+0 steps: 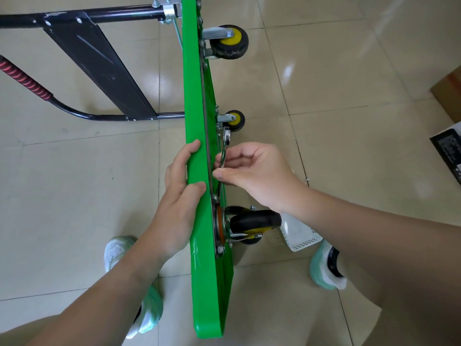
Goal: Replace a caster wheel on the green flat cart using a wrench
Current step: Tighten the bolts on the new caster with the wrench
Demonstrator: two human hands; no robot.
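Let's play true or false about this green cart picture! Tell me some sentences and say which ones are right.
1. The green cart lies flat on all its wheels. False: it is tipped up on its side, with the wheels sticking out sideways.
2. The right hand pinches a wrench. True.
3. The left hand is holding a hammer. False: it grips the edge of the green cart.
4. The far caster wheel has a yellow middle. True.
5. The handle grip is red and black. True.
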